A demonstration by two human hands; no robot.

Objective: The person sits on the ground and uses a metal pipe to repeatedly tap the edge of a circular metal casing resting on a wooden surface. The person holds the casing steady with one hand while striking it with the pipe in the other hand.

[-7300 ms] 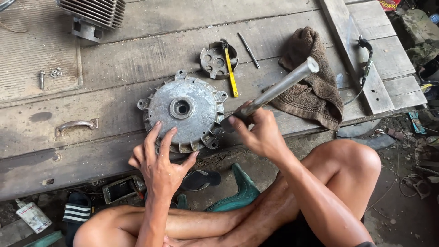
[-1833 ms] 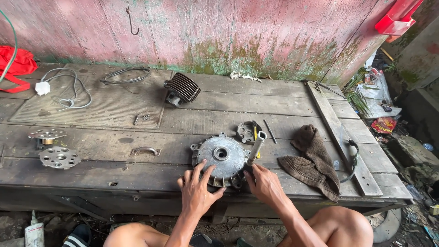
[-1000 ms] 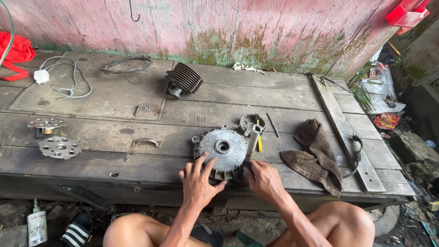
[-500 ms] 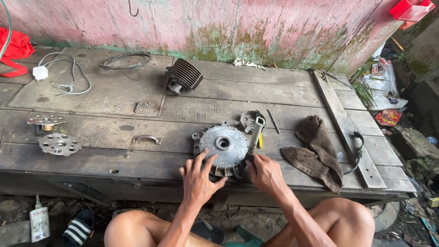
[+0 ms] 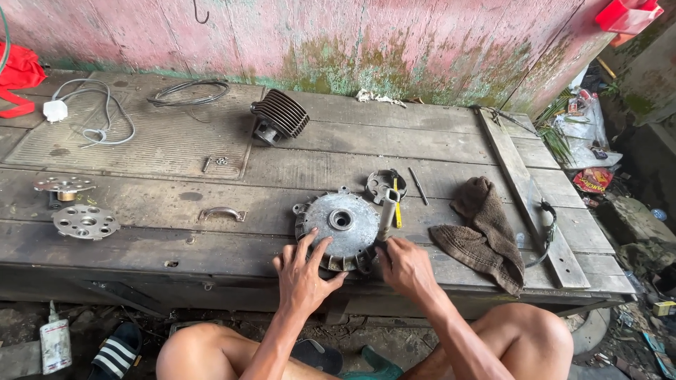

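Note:
A round grey metal engine cover (image 5: pixel 339 222) lies on the front part of the wooden bench (image 5: pixel 176 239). My left hand (image 5: pixel 304 273) rests with spread fingers on its near edge. My right hand (image 5: pixel 403 264) grips the lower end of a metal pipe tool (image 5: pixel 386 217) that stands against the cover's right side. Behind the pipe lie a smaller round metal part (image 5: pixel 380 184) and a yellow-handled screwdriver (image 5: pixel 398 211).
A brown rag (image 5: pixel 482 229) lies to the right. Two perforated metal discs (image 5: pixel 86 222) sit at the left. A finned cylinder (image 5: pixel 278 116), white cable with plug (image 5: pixel 56 110) and wire loop (image 5: pixel 186 90) lie further back. A thin rod (image 5: pixel 418 186) and a wooden plank (image 5: pixel 524 190) are at right.
Earlier my right hand held the pipe raised at a slant over the cover. Now the pipe stands at the cover's right edge; both hands stay at its near rim. The view widened.

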